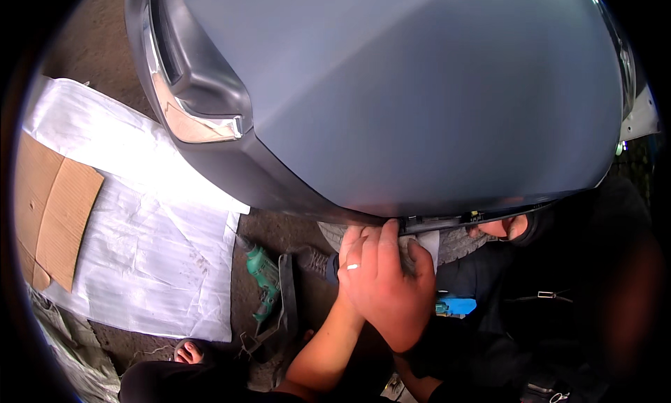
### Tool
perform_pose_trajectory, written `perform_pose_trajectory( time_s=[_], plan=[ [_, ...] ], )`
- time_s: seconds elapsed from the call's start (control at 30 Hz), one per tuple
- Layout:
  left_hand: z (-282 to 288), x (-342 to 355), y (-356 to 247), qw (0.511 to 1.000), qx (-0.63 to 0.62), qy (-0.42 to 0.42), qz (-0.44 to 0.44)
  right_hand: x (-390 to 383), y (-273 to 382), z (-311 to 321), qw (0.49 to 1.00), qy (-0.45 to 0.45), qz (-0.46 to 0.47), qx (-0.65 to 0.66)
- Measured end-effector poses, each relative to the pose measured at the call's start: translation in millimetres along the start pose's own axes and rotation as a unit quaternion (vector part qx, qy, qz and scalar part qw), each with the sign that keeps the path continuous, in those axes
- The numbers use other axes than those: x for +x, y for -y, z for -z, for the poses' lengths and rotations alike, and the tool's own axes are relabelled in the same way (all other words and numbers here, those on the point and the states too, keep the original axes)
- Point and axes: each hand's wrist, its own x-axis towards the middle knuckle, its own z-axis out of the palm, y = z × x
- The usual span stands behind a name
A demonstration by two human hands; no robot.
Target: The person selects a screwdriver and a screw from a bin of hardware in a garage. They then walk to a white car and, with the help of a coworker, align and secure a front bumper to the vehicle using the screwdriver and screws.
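Head view: biggest thing we see is the grey car body panel, filling the frame above the hands, w/ a headlight up and to the left of them. Our left hand is at the panel's lower edge, fingers curled and bunched, fingertips pressing on a tyre just under that edge; a ring shows on one finger. It wraps nothing that we can make out, more a loose, half-closed press than a grip. Our right hand is mostly hidden behind the left, so we can't tell if it's spread or closed; only the forearm shows, below the left hand. Another person's hand touches the same edge, just right of ours. Well left of the hand lies a white sheet on the ground, w/ cardboard on its far side. Near the left of our wrist: a green power drill. Just right of the hand, a small blue tool.
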Motion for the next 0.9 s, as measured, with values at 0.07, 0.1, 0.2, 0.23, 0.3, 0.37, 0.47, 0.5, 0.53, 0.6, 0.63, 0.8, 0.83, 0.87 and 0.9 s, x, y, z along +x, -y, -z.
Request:
perform_pose_trajectory(
  time_s=[0.07,0.1,0.2,0.23,0.3,0.37,0.47,0.5,0.53,0.6,0.63,0.8,0.83,0.87,0.9],
  plan=[
    [-13.0,-6.1,32.6,0.983,-0.178,0.035,0.006,1.8,6.5,-5.2,0.996,0.002,-0.001,-0.088],
    [-16.0,-6.3,41.5,0.943,-0.316,0.056,0.088,4.7,10.7,-7.9,0.989,-0.001,0.003,-0.151],
    [-14.9,-14.1,88.4,0.654,-0.694,0.128,0.272,3.6,22.2,-5.6,0.955,-0.018,0.022,-0.294],
    [-16.6,-14.6,103.4,0.512,-0.79,0.14,0.305,4.7,22.1,-6.3,0.948,-0.035,0.03,-0.316],
    [-20.1,-9.3,123.8,0.5,-0.768,0.093,0.389,13.6,25.8,-12.8,0.921,-0.054,0.014,-0.386],
    [-35.1,-4.7,107.3,0.431,-0.707,0.04,0.559,-8.2,29.8,-26.9,0.886,-0.022,0.01,-0.463],
    [-21.9,66.8,123.1,0.594,-0.635,-0.024,0.493,36.4,17.2,-33.1,0.893,0.026,-0.085,-0.441],
    [-8.9,72.2,124.4,0.634,-0.589,-0.053,0.499,45.1,10.8,-28.3,0.906,0.018,-0.076,-0.415],
    [6.1,76.5,129.4,0.659,-0.557,-0.031,0.506,49.6,5.1,-22.1,0.921,0.017,-0.069,-0.383],
    [39.2,82.3,148.8,0.708,-0.488,0.01,0.51,55.2,-0.7,-2.0,0.947,0.005,-0.068,-0.312],
    [57.3,84.8,157.8,0.716,-0.454,0.018,0.529,60.5,12.9,1.2,0.945,0.032,-0.028,-0.325],
    [69.1,67.0,195.4,0.698,-0.44,-0.039,0.563,62.6,139.5,0.7,0.663,-0.124,0.264,-0.69],
    [79.1,77.3,206.3,0.684,-0.453,-0.059,0.568,71.2,136.0,17.6,0.617,-0.158,0.27,-0.722],
    [89.6,86.8,208.0,0.663,-0.475,-0.078,0.574,77.0,125.7,34.1,0.585,-0.18,0.281,-0.739],
    [89.8,91.0,202.7,0.654,-0.488,-0.083,0.572,72.8,123.7,39.8,0.573,-0.199,0.282,-0.743]
  ],
)
